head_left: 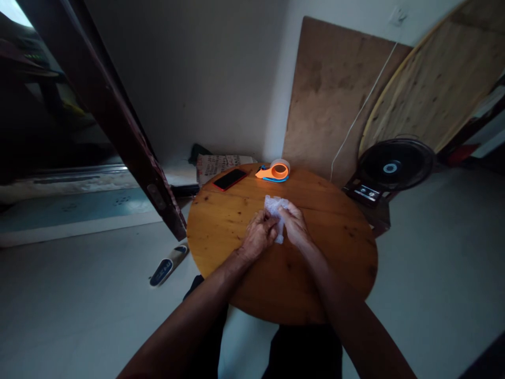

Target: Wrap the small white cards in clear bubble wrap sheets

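Over the middle of the round wooden table (pixel 327 226), both hands grip a crumpled, whitish, see-through piece of plastic wrap (pixel 271 202) that looks like bubble wrap. My left hand (pixel 258 231) has its fingers bent against the wrap's left side. On the other side, my right hand (pixel 294 221) pinches it with thumb and fingers. A narrow end of the wrap hangs down between the hands. Whether anything lies inside the wrap is hidden. Beyond the hands stands an orange and blue tape dispenser (pixel 272 171) with a roll of tape.
A phone with a red edge (pixel 230 179) lies at the table's far left. A black fan (pixel 390 168) stands beyond the right edge. A wooden board (pixel 335 95) and a large round tabletop (pixel 430 79) lean on the wall. One slipper (pixel 168 266) is on the floor at left.
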`<state>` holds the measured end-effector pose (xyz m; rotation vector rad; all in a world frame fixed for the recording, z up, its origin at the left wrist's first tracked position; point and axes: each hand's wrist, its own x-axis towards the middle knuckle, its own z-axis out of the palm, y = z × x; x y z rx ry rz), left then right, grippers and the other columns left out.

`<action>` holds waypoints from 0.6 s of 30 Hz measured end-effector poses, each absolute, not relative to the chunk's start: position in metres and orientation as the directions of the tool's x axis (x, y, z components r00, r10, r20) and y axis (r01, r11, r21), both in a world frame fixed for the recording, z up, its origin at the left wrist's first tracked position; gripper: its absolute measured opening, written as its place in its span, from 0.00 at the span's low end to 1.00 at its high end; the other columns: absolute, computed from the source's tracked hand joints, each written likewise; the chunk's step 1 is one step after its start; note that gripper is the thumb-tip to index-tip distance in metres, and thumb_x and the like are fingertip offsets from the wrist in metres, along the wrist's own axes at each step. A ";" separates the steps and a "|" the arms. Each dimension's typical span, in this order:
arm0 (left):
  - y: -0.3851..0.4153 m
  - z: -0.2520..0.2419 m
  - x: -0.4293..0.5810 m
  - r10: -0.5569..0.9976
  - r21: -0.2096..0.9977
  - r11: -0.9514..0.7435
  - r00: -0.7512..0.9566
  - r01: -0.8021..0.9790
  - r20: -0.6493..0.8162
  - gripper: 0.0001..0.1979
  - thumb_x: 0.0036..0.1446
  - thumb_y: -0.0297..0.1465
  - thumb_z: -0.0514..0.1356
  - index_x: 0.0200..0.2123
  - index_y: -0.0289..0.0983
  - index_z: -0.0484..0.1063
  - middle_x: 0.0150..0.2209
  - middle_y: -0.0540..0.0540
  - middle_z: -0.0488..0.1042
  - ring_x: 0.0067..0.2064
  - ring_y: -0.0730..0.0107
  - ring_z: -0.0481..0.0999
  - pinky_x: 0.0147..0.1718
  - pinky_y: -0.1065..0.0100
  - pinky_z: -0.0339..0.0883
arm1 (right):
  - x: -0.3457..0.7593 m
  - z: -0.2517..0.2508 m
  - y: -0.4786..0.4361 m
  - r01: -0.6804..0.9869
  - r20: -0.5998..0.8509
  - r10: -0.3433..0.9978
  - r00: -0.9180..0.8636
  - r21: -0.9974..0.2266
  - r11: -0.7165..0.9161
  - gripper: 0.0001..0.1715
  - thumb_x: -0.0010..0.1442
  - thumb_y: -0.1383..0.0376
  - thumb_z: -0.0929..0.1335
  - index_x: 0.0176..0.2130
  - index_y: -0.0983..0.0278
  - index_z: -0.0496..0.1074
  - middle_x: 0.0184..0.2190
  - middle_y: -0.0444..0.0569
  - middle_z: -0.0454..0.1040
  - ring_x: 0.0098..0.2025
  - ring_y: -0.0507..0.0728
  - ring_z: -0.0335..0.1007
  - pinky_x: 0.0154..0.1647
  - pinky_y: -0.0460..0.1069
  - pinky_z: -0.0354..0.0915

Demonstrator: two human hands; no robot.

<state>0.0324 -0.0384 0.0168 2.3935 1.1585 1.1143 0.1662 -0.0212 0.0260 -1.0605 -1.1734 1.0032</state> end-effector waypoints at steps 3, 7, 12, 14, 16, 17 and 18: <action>-0.038 0.016 0.033 0.761 0.508 -0.638 0.376 0.579 0.528 0.15 0.57 0.26 0.56 0.45 0.39 0.76 0.44 0.42 0.69 0.47 0.63 0.70 0.48 0.63 0.68 | 0.167 0.026 -0.021 -0.040 0.194 0.972 0.132 -0.979 0.201 0.18 0.53 0.54 0.68 0.41 0.62 0.71 0.36 0.47 0.77 0.36 0.55 0.72 0.39 0.47 0.67; -0.038 0.017 0.035 0.778 0.507 -0.615 0.361 0.604 0.513 0.15 0.56 0.26 0.56 0.45 0.39 0.76 0.44 0.43 0.69 0.46 0.63 0.70 0.48 0.63 0.67 | 0.169 0.029 -0.021 -0.045 0.207 0.971 0.123 -0.976 0.214 0.16 0.52 0.55 0.69 0.38 0.62 0.71 0.35 0.46 0.77 0.36 0.55 0.72 0.39 0.47 0.67; -0.041 0.021 0.035 0.847 0.546 -0.505 0.261 0.669 0.464 0.11 0.56 0.29 0.58 0.43 0.36 0.73 0.42 0.42 0.69 0.44 0.62 0.71 0.44 0.62 0.69 | 0.168 0.035 -0.025 0.003 0.201 0.974 0.107 -0.979 0.202 0.16 0.52 0.55 0.69 0.38 0.62 0.71 0.36 0.47 0.77 0.37 0.55 0.72 0.39 0.47 0.67; -0.042 0.021 0.035 0.879 0.567 -0.443 0.211 0.695 0.428 0.08 0.56 0.32 0.58 0.39 0.36 0.71 0.40 0.42 0.69 0.41 0.63 0.71 0.41 0.63 0.69 | 0.167 0.036 -0.025 -0.004 0.201 0.974 0.105 -0.979 0.202 0.17 0.52 0.54 0.69 0.38 0.62 0.71 0.36 0.47 0.77 0.36 0.55 0.71 0.38 0.48 0.66; -0.042 0.020 0.034 0.897 0.577 -0.399 0.174 0.713 0.405 0.08 0.55 0.35 0.60 0.37 0.37 0.69 0.39 0.44 0.69 0.38 0.65 0.72 0.37 0.64 0.69 | 0.167 0.035 -0.026 -0.002 0.201 0.974 0.101 -0.979 0.202 0.16 0.52 0.54 0.69 0.38 0.62 0.71 0.35 0.47 0.76 0.35 0.54 0.71 0.38 0.48 0.66; -0.041 0.020 0.034 0.904 0.579 -0.382 0.160 0.720 0.397 0.09 0.55 0.36 0.60 0.36 0.37 0.69 0.38 0.45 0.69 0.36 0.65 0.72 0.36 0.65 0.68 | 0.167 0.035 -0.025 0.014 0.206 0.974 0.099 -0.979 0.205 0.16 0.52 0.54 0.68 0.38 0.61 0.71 0.35 0.46 0.76 0.34 0.54 0.71 0.38 0.48 0.66; -0.041 0.019 0.033 0.909 0.581 -0.369 0.151 0.725 0.389 0.09 0.55 0.37 0.60 0.36 0.38 0.68 0.38 0.45 0.69 0.35 0.66 0.71 0.35 0.66 0.67 | 0.168 0.034 -0.025 0.043 0.213 0.972 0.097 -0.977 0.210 0.15 0.53 0.55 0.68 0.37 0.61 0.71 0.34 0.46 0.76 0.34 0.54 0.70 0.37 0.48 0.66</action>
